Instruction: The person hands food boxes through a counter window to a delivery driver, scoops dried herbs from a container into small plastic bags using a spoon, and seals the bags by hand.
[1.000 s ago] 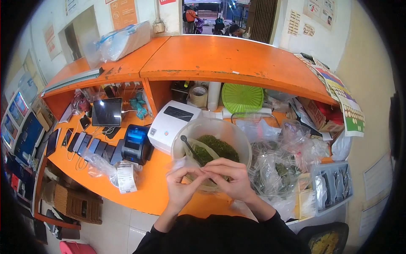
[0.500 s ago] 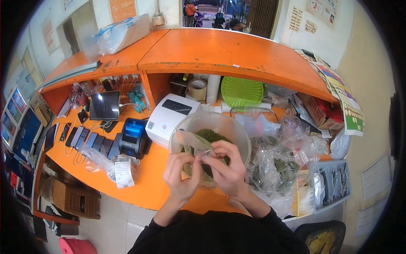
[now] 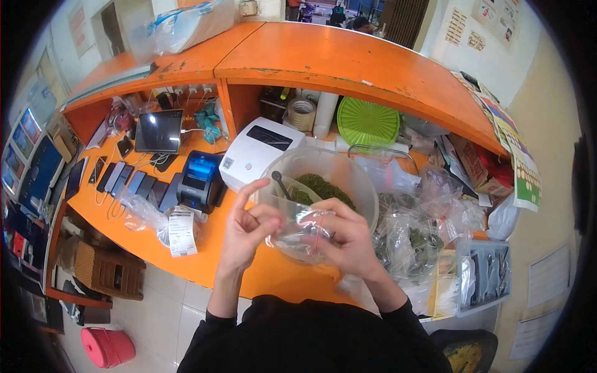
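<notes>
A clear plastic bag point(image 3: 292, 231) with a thin red line along its edge is pinched in my right hand point(image 3: 348, 239). At the bag's left side is my left hand point(image 3: 244, 230), index finger stretched up and the others bent and apart; whether the thumb touches the plastic is unclear. Behind both hands stands a large translucent tub point(image 3: 368, 186) containing chopped green leaves point(image 3: 323, 186). A dark spoon handle point(image 3: 280, 183) sticks up at the tub's left side. The hands and the bag hide the tub's front.
Filled plastic bags point(image 3: 410, 236) crowd the right side beside a blue-grey cutlery tray point(image 3: 482, 273). To the left are a white label printer point(image 3: 261, 149), a black receipt printer point(image 3: 199, 180), several phones point(image 3: 127, 180) and a tablet point(image 3: 158, 132). An orange shelf point(image 3: 336, 59) overhangs the back.
My hands have drawn apart from their shared pinch. The left index finger has lifted, and the bag now shows flat by my right hand. The spoon handle has come into view as the camera shifted.
</notes>
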The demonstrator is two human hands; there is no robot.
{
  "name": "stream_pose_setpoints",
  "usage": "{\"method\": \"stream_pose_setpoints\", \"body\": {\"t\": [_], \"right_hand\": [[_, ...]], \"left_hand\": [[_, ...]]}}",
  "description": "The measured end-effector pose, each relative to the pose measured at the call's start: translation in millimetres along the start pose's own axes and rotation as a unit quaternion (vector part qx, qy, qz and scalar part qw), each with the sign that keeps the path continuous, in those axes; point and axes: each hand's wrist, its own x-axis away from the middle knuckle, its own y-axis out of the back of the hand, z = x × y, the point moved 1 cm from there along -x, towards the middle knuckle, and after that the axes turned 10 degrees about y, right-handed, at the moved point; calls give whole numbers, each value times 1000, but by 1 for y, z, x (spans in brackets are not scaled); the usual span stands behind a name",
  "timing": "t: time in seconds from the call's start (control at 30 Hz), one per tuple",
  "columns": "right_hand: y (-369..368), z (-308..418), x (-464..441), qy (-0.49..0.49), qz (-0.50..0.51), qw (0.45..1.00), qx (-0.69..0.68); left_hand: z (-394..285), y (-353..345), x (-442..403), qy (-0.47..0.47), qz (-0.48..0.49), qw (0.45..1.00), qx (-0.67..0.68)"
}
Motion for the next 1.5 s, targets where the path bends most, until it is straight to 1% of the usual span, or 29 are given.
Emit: {"method": "stream_pose_setpoints", "body": {"t": [0.07, 0.1, 0.2, 0.23, 0.27, 0.3, 0.33, 0.4, 0.43, 0.5, 0.57, 0.6, 0.67, 0.77, 0.8, 0.87, 0.9, 1.0, 1.03, 1.13, 1.17, 1.27, 1.3, 1.4, 1.43, 1.5], "right_hand": [[-2, -12, 2, -25, -43, 994, -97], [-2, -13, 2, -33, -47, 992, -110], [0, -9, -5, -54, -49, 994, -84], [3, -6, -10, 7, -17, 1000, 13], [7, -3, -18, 68, 14, 992, 108], [9, -1, -25, 125, 44, 971, 201], [7, 2, -32, 116, 56, 975, 183], [0, 5, -47, 95, 80, 981, 148], [-2, 5, -54, 106, 94, 978, 152], [-5, 3, -69, 135, 116, 971, 163], [-4, 3, -76, 140, 127, 969, 160], [-4, 3, -78, 142, 132, 968, 158], [-9, -5, -77, 131, 132, 973, 139], [-9, -19, -79, 122, 127, 980, 87], [-8, -23, -81, 121, 124, 983, 66], [8, -26, -83, 132, 73, 977, 152], [16, -27, -83, 138, 48, 970, 196], [16, -35, -59, 59, 102, 916, 384], [12, -46, -52, 6, 167, 909, 383], [-3, -76, -38, -20, 224, 887, 402], [-8, -87, -32, -5, 211, 892, 400], [-3, -89, -33, -48, 232, 917, 321], [5, -84, -33, -16, 198, 937, 289], [36, -56, -35, -13, 178, 943, 279], [44, -46, -36, -16, 196, 937, 289], [55, -31, -33, -22, 231, 923, 308]], "left_hand": [[5, 14, 0, -21, -37, 999, -2], [3, 16, 0, -30, -63, 998, -3], [-6, 23, 2, -98, -189, 972, -103], [-12, 20, 5, -151, -204, 957, -139], [-22, 14, 10, -205, -201, 916, -281], [-40, -1, 15, -249, -193, 853, -417], [-52, -14, 19, -284, -178, 770, -543], [-60, -29, 21, -237, -114, 723, -638], [-62, -33, 17, -270, -111, 703, -649], [-61, -26, 10, -260, -101, 704, -653], [-62, -24, 8, -273, -103, 706, -646], [-61, -23, 8, -265, -105, 715, -639], [-56, -19, 8, -245, -109, 733, -625], [-46, -7, 5, -256, -124, 746, -602], [-47, -5, 5, -261, -144, 746, -595], [-53, 1, 5, -270, -181, 746, -582], [-55, 10, 7, -258, -198, 755, -570], [-49, 35, 11, -271, -218, 868, -356], [-46, 38, 9, -262, -219, 886, -315], [-34, 40, 6, -246, -214, 932, -157], [-30, 41, 6, -239, -207, 935, -161], [-22, 51, 7, -230, -187, 941, -166], [-17, 58, 9, -229, -191, 942, -152], [-7, 84, 20, -184, -240, 949, -86], [-5, 91, 24, -171, -227, 955, -79], [4, 100, 27, -153, -253, 952, -74]]}}
